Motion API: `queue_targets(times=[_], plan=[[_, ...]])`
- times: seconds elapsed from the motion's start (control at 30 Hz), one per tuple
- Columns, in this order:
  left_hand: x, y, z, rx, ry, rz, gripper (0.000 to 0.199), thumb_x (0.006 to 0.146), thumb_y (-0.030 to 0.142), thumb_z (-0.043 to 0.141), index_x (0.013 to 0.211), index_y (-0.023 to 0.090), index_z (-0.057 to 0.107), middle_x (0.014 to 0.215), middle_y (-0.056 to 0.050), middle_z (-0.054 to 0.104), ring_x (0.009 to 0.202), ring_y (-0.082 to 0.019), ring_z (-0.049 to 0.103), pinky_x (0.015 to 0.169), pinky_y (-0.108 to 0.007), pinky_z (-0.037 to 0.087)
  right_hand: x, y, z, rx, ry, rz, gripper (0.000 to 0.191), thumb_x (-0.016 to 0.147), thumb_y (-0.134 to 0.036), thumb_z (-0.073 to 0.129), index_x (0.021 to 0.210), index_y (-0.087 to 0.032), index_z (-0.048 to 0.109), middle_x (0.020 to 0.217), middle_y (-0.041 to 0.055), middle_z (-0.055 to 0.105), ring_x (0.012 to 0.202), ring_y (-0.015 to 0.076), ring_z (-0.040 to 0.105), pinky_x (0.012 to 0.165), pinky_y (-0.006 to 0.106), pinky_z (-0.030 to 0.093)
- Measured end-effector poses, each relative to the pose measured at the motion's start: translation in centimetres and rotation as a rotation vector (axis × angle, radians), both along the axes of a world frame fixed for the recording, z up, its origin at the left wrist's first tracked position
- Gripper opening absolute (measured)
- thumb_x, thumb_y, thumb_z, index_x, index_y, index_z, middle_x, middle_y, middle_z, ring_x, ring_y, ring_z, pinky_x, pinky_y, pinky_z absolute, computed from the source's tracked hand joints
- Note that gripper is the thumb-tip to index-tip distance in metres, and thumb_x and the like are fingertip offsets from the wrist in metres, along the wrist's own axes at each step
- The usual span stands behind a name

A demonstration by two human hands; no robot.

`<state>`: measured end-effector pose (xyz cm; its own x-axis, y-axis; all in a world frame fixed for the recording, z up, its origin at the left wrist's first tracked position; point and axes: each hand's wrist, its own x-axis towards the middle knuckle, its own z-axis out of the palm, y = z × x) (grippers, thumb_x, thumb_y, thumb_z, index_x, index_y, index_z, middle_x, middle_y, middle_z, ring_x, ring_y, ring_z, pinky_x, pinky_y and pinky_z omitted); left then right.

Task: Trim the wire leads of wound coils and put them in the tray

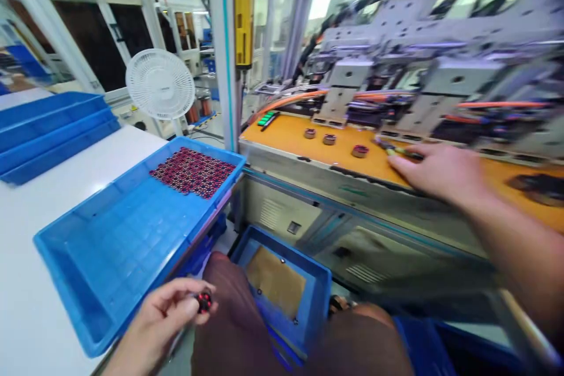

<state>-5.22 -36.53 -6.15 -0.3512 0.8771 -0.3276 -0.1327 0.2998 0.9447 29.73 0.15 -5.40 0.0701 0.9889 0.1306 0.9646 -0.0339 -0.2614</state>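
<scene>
Between the thumb and fingers of my left hand (170, 311) is a small motor stator (204, 301), round and dark with red spots. That hand is near the front right side of a blue tray (118, 229). Packed rows of similar red and dark stators (194, 171) fill the tray's far end. My right hand (449, 170) reaches over the orange bench top (291, 140), its fingers closed on pliers (399, 150) with yellow-green and black handles. Left of the pliers, three stators stand apart on the bench: one (360, 151), another (329, 139) and a third (309, 133).
A machine (409, 76) with hoses and metal blocks stands behind the bench top. Below it, a blue bin (324, 288) holds cardboard and a few small parts. Stacked blue trays (57, 135) and a white fan (160, 84) are at left. A metal post (222, 53) rises beside the bench.
</scene>
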Motion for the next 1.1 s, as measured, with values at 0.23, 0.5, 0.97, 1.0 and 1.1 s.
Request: queue_targets(times=[0.23,0.5,0.97,1.0,1.1], plan=[[-11.3,6.3,1.6,-0.048,0.511,0.154,0.056,0.056,0.044,0.09,0.1,0.016,0.07,0.103,-0.012,0.076,0.09,-0.028,0.075,0.089,-0.044,0.059,3.1,3.4,-4.7,0.047,-0.016,0.003,0.053,0.084,-0.048,0.061,0.124,-0.014,0.07,0.125,0.0263,0.066,0.113,0.0324,0.061,0.074,0.044,0.041],[-17.1,17.6,-5.1,-0.083,0.909,0.101,0.026,0.083,0.034,0.073,0.098,0.014,0.066,0.098,-0.005,0.068,0.089,-0.019,0.065,0.084,-0.04,0.055,0.3,0.6,-1.2,0.018,-0.052,-0.023,0.046,0.091,-0.037,0.057,0.126,-0.009,0.068,0.132,0.0214,0.064,0.12,0.0309,0.06,0.086,0.041,0.045],[-17.4,19.3,-6.5,-0.054,1.122,0.11,0.035,0.091,0.04,0.062,0.114,0.014,0.06,0.09,-0.003,0.068,0.077,-0.017,0.066,0.079,-0.039,0.056,0.7,0.7,-0.6,0.136,0.006,0.077,0.044,0.092,-0.036,0.05,0.117,-0.006,0.07,0.117,0.021,0.068,0.109,0.0288,0.061,0.087,0.035,0.043],[-16.9,19.2,-5.9,-0.036,1.146,0.092,0.035,0.09,0.043,0.063,0.111,0.014,0.061,0.087,-0.003,0.068,0.076,-0.017,0.067,0.078,-0.039,0.057,0.7,0.7,-0.6,0.137,0.034,0.075,0.044,0.092,-0.037,0.049,0.116,-0.007,0.07,0.117,0.0207,0.068,0.109,0.0294,0.061,0.088,0.036,0.044],[-14.6,19.2,-3.1,0.064,1.265,0.04,0.039,0.082,0.055,0.063,0.097,0.019,0.06,0.072,-0.001,0.067,0.067,-0.023,0.069,0.069,-0.044,0.059,0.9,0.8,-0.3,0.152,0.146,0.061,0.044,0.092,-0.039,0.048,0.113,-0.007,0.071,0.117,0.0207,0.067,0.111,0.0316,0.059,0.092,0.039,0.044]])
